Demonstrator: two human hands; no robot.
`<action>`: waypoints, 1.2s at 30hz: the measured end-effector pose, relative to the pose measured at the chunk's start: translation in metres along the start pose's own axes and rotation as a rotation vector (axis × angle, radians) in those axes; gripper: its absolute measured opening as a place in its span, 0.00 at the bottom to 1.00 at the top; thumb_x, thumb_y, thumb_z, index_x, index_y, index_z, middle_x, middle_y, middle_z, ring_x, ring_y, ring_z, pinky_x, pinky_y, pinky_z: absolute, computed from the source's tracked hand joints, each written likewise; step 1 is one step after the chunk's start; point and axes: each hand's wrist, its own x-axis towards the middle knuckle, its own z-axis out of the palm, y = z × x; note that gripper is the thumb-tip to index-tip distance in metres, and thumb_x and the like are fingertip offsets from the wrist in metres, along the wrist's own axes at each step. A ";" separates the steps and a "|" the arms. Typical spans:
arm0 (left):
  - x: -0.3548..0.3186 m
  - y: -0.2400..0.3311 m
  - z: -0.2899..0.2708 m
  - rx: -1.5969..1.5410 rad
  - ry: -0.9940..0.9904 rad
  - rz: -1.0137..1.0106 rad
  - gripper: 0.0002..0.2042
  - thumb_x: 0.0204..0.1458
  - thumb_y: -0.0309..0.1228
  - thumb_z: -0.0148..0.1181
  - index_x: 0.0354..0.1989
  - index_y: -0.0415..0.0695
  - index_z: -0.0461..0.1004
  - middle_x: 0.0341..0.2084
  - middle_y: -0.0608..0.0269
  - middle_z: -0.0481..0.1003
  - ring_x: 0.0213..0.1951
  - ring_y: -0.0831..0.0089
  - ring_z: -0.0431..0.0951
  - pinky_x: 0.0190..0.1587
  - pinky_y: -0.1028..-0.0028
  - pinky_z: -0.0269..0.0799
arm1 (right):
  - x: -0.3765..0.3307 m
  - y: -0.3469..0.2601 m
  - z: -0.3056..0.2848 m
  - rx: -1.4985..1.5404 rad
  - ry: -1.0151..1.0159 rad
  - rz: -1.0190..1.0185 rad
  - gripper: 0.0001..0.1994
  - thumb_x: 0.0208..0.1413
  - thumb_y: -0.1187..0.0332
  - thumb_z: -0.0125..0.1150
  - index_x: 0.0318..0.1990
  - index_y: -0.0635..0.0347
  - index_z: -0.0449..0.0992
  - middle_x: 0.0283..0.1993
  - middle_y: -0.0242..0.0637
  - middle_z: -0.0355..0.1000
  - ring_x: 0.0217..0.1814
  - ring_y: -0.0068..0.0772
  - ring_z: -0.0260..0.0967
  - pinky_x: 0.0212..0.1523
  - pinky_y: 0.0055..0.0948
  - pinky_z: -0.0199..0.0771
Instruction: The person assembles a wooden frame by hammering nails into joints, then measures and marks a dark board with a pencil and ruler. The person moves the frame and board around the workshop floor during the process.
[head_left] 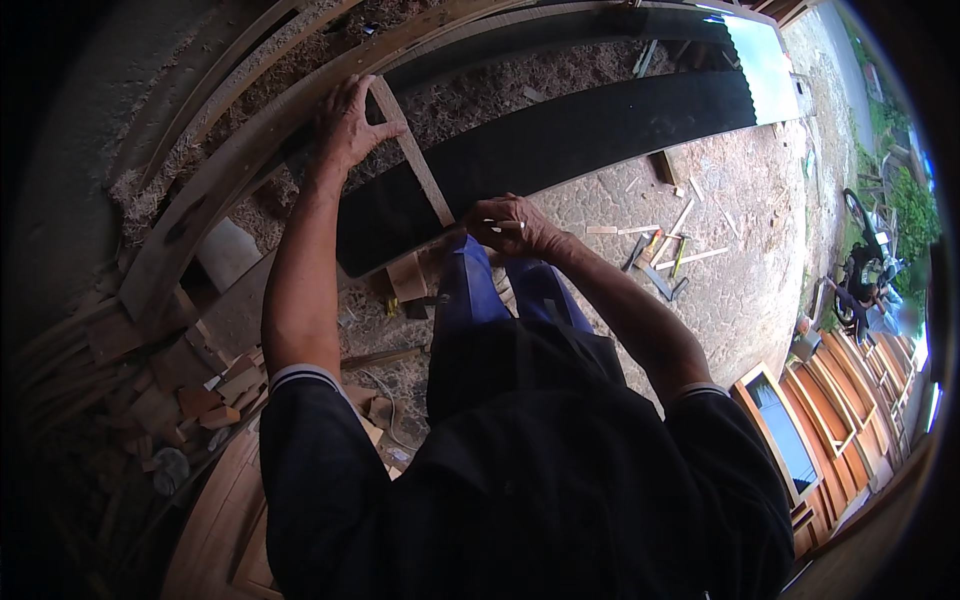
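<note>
A narrow wooden strip (415,160) lies across a long dark board (570,130). At its far end is my left hand (348,130), its fingers stretched out by a long wooden beam (270,120) and its thumb spread onto the strip. My right hand (515,225) is closed at the strip's near end, by the board's near edge. A short, thin pale stick (508,225) shows between its curled fingers; it looks like a pencil, but I cannot make out its tip.
Hand tools (655,262) and thin wood pieces lie on the floor at the right. Offcuts (200,390) are heaped at the lower left. Wood shavings (500,85) lie between the boards. Wooden frames (840,400) lean at the right, near a motorcycle (862,255) and a person.
</note>
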 end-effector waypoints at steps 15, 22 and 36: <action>-0.023 0.008 0.003 0.078 0.215 -0.036 0.49 0.44 0.61 0.70 0.72 0.49 0.58 0.71 0.43 0.57 0.71 0.42 0.55 0.71 0.47 0.52 | -0.090 -0.017 -0.016 0.202 0.318 0.430 0.25 0.71 0.51 0.44 0.38 0.64 0.80 0.38 0.46 0.76 0.44 0.43 0.75 0.48 0.37 0.73; -0.030 0.009 0.011 0.089 0.208 -0.107 0.43 0.49 0.57 0.68 0.69 0.47 0.62 0.69 0.45 0.60 0.71 0.46 0.56 0.70 0.49 0.54 | -0.094 -0.013 0.008 0.183 0.427 0.398 0.30 0.72 0.47 0.34 0.41 0.63 0.80 0.37 0.47 0.76 0.45 0.42 0.74 0.54 0.40 0.64; -0.051 0.063 -0.001 0.135 0.127 -0.335 0.31 0.55 0.50 0.65 0.62 0.45 0.69 0.61 0.50 0.68 0.60 0.50 0.70 0.60 0.53 0.68 | -0.060 -0.061 0.029 0.173 0.362 0.405 0.25 0.73 0.51 0.39 0.54 0.61 0.77 0.38 0.40 0.80 0.38 0.35 0.74 0.54 0.36 0.61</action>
